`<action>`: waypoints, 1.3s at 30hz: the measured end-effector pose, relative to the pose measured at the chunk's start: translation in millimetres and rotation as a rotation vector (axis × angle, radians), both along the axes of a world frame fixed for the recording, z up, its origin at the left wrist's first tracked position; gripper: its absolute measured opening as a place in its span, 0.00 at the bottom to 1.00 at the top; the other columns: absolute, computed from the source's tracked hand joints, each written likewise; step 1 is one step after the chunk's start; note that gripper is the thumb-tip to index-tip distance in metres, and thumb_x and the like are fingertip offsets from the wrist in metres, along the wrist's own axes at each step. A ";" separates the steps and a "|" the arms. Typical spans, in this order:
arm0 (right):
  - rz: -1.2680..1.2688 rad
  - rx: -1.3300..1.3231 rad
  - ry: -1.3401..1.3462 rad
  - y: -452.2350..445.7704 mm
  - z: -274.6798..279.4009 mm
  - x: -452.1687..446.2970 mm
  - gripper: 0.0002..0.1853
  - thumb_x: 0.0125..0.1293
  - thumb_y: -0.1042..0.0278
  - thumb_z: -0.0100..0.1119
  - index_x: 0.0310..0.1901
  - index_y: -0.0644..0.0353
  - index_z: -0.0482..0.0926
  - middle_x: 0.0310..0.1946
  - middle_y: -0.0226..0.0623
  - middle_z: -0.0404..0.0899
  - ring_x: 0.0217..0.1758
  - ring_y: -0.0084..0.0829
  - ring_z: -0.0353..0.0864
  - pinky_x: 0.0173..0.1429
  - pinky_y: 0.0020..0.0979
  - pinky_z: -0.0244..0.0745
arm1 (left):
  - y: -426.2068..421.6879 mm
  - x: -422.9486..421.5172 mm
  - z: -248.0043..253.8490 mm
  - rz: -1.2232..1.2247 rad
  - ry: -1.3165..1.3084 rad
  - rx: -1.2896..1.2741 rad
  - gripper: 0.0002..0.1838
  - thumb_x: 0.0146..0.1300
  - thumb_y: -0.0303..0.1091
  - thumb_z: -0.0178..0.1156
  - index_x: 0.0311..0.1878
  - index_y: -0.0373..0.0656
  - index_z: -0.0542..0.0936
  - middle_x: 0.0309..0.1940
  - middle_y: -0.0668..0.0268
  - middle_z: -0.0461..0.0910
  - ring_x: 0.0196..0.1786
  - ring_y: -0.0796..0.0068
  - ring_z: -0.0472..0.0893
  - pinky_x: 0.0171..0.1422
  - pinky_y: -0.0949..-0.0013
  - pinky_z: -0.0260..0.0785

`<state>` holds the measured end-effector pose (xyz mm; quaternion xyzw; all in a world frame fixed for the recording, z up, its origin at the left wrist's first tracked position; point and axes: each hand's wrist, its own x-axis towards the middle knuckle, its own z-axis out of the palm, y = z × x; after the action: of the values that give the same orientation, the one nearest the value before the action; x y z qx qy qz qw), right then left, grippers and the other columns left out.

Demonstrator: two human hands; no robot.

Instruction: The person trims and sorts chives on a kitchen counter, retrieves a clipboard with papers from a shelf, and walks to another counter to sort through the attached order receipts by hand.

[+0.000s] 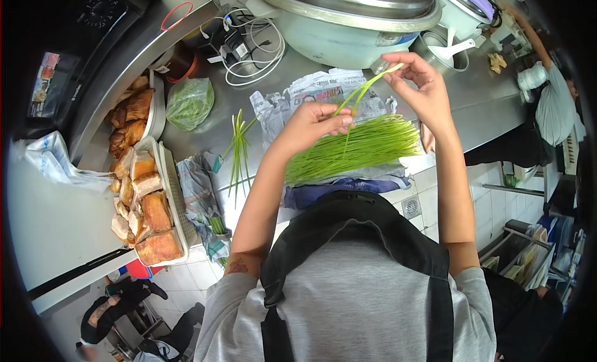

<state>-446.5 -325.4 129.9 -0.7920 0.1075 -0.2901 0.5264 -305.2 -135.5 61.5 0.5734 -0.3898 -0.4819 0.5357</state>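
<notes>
A few thin green chive stalks [368, 85] stretch between my two hands above the counter. My left hand [316, 127] pinches them lower down, its fingers closed. My right hand [420, 85] has thumb and fingers together at their pale ends. Beneath my hands, a thick bundle of green chives [357, 149] lies on spread newspaper [268, 116]. To the left of my left forearm, a small group of loose chives [237, 149] rests on the metal counter [239, 101].
Behind the newspaper stands a large lidded basin [329, 41]; a metal pot with white ladle [451, 51] is beside it. White cables [258, 69], a bag of greens [190, 104], a meat basket [168, 200] and a newspaper-wrapped bundle [202, 191] are left. Other people are around.
</notes>
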 end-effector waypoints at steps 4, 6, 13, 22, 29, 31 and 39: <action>-0.115 0.256 -0.114 20.8 4.1 2.8 0.15 0.60 0.74 0.62 0.50 0.62 0.78 0.33 0.28 0.79 0.40 0.18 0.76 0.49 0.22 0.71 | 1.4 -4.3 19.6 0.065 0.039 0.041 0.16 0.66 0.39 0.58 0.49 0.37 0.82 0.35 0.63 0.84 0.35 0.79 0.82 0.40 0.75 0.76; -0.157 0.353 -0.083 28.3 -3.2 -1.2 0.14 0.64 0.70 0.60 0.51 0.63 0.78 0.35 0.31 0.80 0.41 0.19 0.76 0.50 0.23 0.71 | 2.7 -3.6 24.3 0.139 0.075 0.020 0.16 0.67 0.39 0.58 0.49 0.36 0.81 0.35 0.62 0.84 0.34 0.78 0.82 0.38 0.76 0.77; 0.335 0.521 0.368 75.6 -47.2 -22.3 0.17 0.72 0.58 0.49 0.48 0.63 0.79 0.37 0.31 0.81 0.41 0.21 0.77 0.53 0.25 0.71 | 4.5 4.6 29.3 0.307 0.157 -0.053 0.17 0.67 0.38 0.57 0.49 0.34 0.81 0.38 0.60 0.83 0.33 0.77 0.82 0.35 0.76 0.77; 0.335 0.851 0.231 87.3 -72.5 -15.8 0.16 0.72 0.57 0.48 0.39 0.61 0.78 0.33 0.30 0.79 0.38 0.23 0.78 0.49 0.27 0.73 | 9.9 8.8 29.3 0.466 0.234 -0.084 0.18 0.67 0.41 0.57 0.51 0.36 0.79 0.40 0.60 0.82 0.40 0.74 0.82 0.36 0.73 0.78; 0.124 1.369 0.059 81.4 -99.9 -0.4 0.17 0.71 0.56 0.50 0.47 0.62 0.76 0.34 0.32 0.80 0.37 0.24 0.77 0.47 0.28 0.73 | 3.8 6.8 9.8 0.511 0.365 -0.109 0.18 0.67 0.42 0.57 0.52 0.37 0.78 0.45 0.59 0.81 0.45 0.71 0.81 0.40 0.71 0.78; 0.032 1.374 0.087 83.4 -97.6 3.2 0.18 0.70 0.55 0.50 0.49 0.62 0.75 0.36 0.33 0.80 0.38 0.24 0.77 0.47 0.28 0.73 | -0.3 5.4 0.5 0.527 0.407 -0.095 0.18 0.67 0.42 0.57 0.51 0.37 0.78 0.45 0.59 0.81 0.46 0.71 0.81 0.40 0.71 0.78; -0.226 1.281 0.104 90.7 -109.7 11.5 0.19 0.70 0.55 0.50 0.52 0.62 0.74 0.42 0.33 0.81 0.38 0.22 0.76 0.43 0.26 0.70 | -5.5 0.4 -13.1 0.594 0.475 -0.075 0.17 0.67 0.44 0.57 0.52 0.42 0.76 0.45 0.64 0.80 0.49 0.72 0.80 0.41 0.71 0.76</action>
<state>-435.0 -234.7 20.3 -0.3185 0.3669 -0.1835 0.8546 -304.8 -140.9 48.4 0.5138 -0.0891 -0.4105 0.7480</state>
